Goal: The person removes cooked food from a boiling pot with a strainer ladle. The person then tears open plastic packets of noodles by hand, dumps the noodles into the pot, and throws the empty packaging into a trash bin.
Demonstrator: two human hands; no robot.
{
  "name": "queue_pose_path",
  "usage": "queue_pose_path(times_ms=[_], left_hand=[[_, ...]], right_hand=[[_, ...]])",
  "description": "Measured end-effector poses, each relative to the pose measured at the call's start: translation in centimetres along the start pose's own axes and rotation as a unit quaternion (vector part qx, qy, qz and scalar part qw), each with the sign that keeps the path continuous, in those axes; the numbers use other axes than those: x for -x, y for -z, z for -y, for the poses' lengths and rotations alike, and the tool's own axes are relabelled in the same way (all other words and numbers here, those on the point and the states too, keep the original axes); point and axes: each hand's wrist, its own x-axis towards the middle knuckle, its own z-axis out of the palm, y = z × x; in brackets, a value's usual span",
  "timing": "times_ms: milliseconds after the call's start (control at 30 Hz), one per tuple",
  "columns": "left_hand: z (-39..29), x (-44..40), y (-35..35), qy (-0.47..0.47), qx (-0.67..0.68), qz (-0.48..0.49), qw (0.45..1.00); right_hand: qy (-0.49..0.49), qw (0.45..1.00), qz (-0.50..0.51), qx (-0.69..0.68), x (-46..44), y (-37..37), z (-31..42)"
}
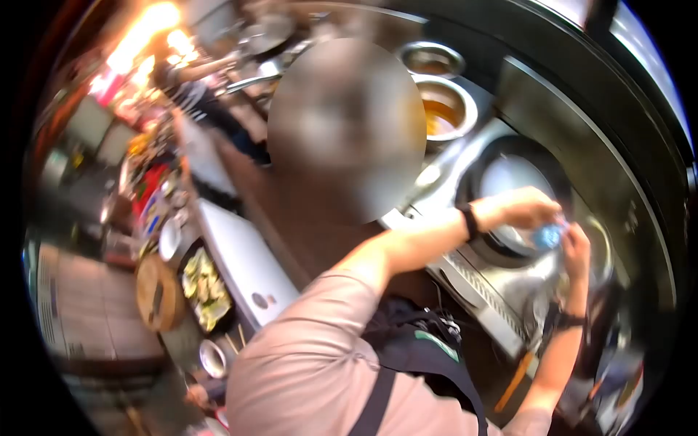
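Observation:
My left hand [534, 208] reaches over a dark wok [472, 182], its fingers closed on a small blue and clear packet [548, 235]. Close beside it, my right hand [577, 251] grips the packet's other side. A black band circles each wrist. The packet is above the wok's near right part; its contents are too blurred to make out. Inside the wok is a pale, shiny surface [512, 182].
Two metal bowls stand behind the wok, one with orange liquid [440, 116]. An orange-handled utensil [515, 381] lies near my right forearm. At left are a round wooden board [160, 292], a tray of pale green food [206, 287], another person [211, 109] and large flames [145, 36].

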Motion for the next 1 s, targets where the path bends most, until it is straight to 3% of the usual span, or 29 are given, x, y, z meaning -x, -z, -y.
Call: queue_pose_path(times_ms=[200, 267, 300, 333, 367, 400, 433, 500, 533, 567, 600, 633, 700, 767, 867, 900, 933, 1000], left_hand=[[2.9, -0.5, -2.7, 0.125, -0.014, -0.139, 0.982], [2.7, -0.9, -2.2, 0.238, 0.009, -0.199, 0.95], [3.7, -1.1, -2.9, 0.238, -0.011, -0.217, 0.947], [4.6, -1.3, -3.7, 0.238, -0.031, -0.234, 0.942], [5.0, -1.7, -4.1, 0.295, 0.034, -0.256, 0.92], [5.3, -2.2, -4.5, 0.347, 0.098, -0.283, 0.889], [8.4, -2.5, -6.2, 0.371, 0.075, -0.26, 0.888], [9.3, -2.8, -6.3, 0.438, 0.151, -0.242, 0.853], [10.3, -3.1, -7.0, 0.437, 0.149, -0.246, 0.853], [11.8, -3.2, -8.0, 0.455, 0.221, -0.27, 0.819], [13.0, -3.0, -8.7, 0.469, 0.294, -0.291, 0.781], [13.8, -2.6, -9.1, 0.465, 0.296, -0.288, 0.783], [15.6, -3.0, -10.3, 0.493, 0.382, -0.336, 0.706], [17.1, -2.7, -11.2, 0.507, 0.392, -0.327, 0.695], [13.7, -2.8, -9.6, 0.538, 0.384, -0.272, 0.699], [12.0, -2.7, -8.8, 0.526, 0.363, -0.246, 0.728], [12.3, -3.2, -9.4, 0.532, 0.378, -0.262, 0.711], [13.1, -3.2, -10.0, 0.533, 0.401, -0.269, 0.695]], right_hand=[[-0.009, 0.999, -0.016, -0.029, -2.6, -3.5, -4.7], [-0.019, 0.999, -0.023, -0.022, -3.8, -4.3, -4.8], [0.027, 0.998, -0.047, 0.012, -4.3, -5.0, -5.8], [-0.026, 0.999, -0.028, -0.013, -4.9, -5.3, -6.7], [-0.077, 0.996, -0.004, -0.034, -5.4, -5.4, -7.7], [-0.06, 0.997, 0.008, -0.04, -5.9, -5.7, -9.4], [-0.047, 0.998, 0.016, -0.044, -6.1, -5.8, -11.6], [-0.036, 0.996, -0.004, -0.081, -6.2, -7.6, -15.0], [-0.067, 0.978, -0.031, -0.196, -6.2, -8.4, -16.1], [-0.097, 0.945, -0.058, -0.308, -6.3, -9.4, -17.5], [-0.117, 0.926, -0.035, -0.356, -6.5, -10.0, -20.3], [-0.143, 0.909, -0.048, -0.388, -6.2, -10.7, -20.0], [-0.159, 0.881, 0.04, -0.444, -6.6, -11.3, -21.2], [-0.251, 0.86, 0.062, -0.44, -6.1, -11.4, -18.7], [-0.275, 0.858, 0.076, -0.427, -5.2, -11.9, -19.6], [-0.281, 0.863, 0.069, -0.413, -5.1, -12.1, -19.2], [-0.262, 0.884, 0.094, -0.375, -5.1, -11.3, -15.5], [-0.265, 0.895, 0.098, -0.344, -5.3, -10.7, -15.6]])
